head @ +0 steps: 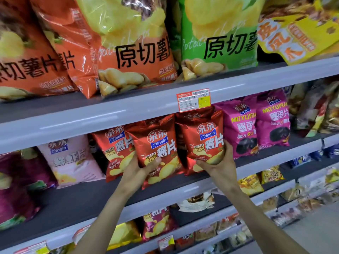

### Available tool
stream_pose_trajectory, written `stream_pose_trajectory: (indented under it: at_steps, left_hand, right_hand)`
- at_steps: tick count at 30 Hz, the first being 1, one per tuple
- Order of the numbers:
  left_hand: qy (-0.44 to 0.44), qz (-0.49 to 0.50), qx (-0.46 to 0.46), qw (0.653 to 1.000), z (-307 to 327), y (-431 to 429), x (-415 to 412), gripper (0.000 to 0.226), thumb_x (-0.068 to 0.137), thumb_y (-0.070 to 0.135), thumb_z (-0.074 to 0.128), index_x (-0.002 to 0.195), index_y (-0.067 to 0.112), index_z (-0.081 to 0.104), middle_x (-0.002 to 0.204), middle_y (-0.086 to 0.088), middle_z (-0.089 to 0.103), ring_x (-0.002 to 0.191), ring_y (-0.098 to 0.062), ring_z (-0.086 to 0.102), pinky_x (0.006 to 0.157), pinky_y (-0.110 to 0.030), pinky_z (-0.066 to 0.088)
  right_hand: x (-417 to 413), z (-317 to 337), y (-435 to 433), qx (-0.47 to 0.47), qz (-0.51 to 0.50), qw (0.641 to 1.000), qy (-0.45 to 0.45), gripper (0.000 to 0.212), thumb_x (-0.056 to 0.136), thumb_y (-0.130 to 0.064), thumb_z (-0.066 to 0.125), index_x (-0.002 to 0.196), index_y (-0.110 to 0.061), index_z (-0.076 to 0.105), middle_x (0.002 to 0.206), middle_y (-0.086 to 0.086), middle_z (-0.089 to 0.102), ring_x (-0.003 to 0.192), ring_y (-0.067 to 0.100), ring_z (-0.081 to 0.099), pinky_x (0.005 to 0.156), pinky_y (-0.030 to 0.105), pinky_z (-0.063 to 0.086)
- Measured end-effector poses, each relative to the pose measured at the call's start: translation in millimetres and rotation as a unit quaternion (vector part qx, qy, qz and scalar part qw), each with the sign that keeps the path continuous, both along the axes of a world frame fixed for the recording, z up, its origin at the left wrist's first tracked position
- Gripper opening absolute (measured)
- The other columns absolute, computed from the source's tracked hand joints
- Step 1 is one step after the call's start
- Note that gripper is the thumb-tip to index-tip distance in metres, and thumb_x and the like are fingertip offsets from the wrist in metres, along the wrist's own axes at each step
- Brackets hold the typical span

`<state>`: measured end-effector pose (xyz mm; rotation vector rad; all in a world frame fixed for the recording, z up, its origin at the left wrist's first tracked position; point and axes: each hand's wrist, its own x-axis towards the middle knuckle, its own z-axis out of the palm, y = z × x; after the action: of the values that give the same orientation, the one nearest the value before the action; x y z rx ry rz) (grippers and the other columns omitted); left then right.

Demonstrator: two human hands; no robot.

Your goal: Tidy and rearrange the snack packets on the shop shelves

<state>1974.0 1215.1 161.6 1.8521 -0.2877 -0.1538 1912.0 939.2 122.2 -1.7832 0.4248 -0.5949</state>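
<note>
Middle red packet (157, 149) stands on the grey shelf (73, 197), and the left hand (136, 170) grips its 7 o'clock corner. The right hand (222, 165) grips the right red packet (203, 140) at 5 o'clock, perhaps slightly lifted. Pink packets (240, 129) sit at its 3 o'clock.

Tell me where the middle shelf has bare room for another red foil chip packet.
Widest bare patch: front of the dark grey middle shelf, left of the left hand, before the pale pink packet. A narrow strip fronts the magenta packets. Crowded: red foil packets up to the right hand.
</note>
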Motion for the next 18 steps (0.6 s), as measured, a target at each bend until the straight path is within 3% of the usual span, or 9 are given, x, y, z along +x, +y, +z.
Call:
stream_pose_trajectory:
  at_steps: [3, 11, 15, 18]
  left_hand:
    - [0.005, -0.023, 0.027, 0.999, 5.3, 9.2, 5.2, 0.061, 0.086, 0.052, 0.080, 0.139, 0.035, 0.056, 0.124, 0.020, 0.074, 0.112, -0.002, 0.071, 0.101, -0.033, 0.054]
    - [0.025, -0.055, -0.005, 0.998, 0.6, 15.3, 3.2, 0.053, 0.095, 0.039, 0.070, 0.143, 0.029, 0.052, 0.124, 0.020, 0.074, 0.115, -0.004, 0.071, 0.103, -0.032, 0.056]
    - [0.004, -0.047, -0.021, 0.999, -6.2, 10.4, -5.5, 0.053, 0.096, 0.042, 0.071, 0.144, 0.032, 0.050, 0.130, 0.014, 0.073, 0.119, -0.007, 0.070, 0.106, -0.040, 0.055]
    - [-0.020, -0.055, 0.023, 0.998, -1.1, 18.9, -13.0, 0.053, 0.095, 0.049, 0.070, 0.142, 0.040, 0.049, 0.134, 0.018, 0.069, 0.122, -0.001, 0.066, 0.108, -0.034, 0.052]
  right_hand:
    - [-5.2, 2.0, -5.0, -0.007, 0.013, 1.000, 0.001, 0.112, 0.063, -0.025, 0.100, 0.150, -0.034, 0.031, 0.125, -0.019, 0.058, 0.112, -0.007, 0.058, 0.092, 0.019, 0.050]
    - [-7.6, 10.6, 1.2, -0.043, 0.054, 0.996, 0.058, 0.091, 0.075, -0.023, 0.093, 0.143, -0.033, 0.033, 0.121, -0.013, 0.062, 0.110, -0.002, 0.061, 0.100, 0.033, 0.052]
    - [-12.7, 15.6, 8.0, -0.078, 0.027, 0.993, 0.087, 0.084, 0.077, -0.028, 0.092, 0.139, -0.031, 0.036, 0.124, -0.006, 0.062, 0.117, 0.015, 0.061, 0.106, 0.040, 0.051]
    - [-22.5, 19.8, 10.3, -0.128, 0.014, 0.986, 0.108, 0.088, 0.079, -0.041, 0.087, 0.148, -0.026, 0.034, 0.134, -0.001, 0.056, 0.126, 0.022, 0.054, 0.110, 0.049, 0.048]
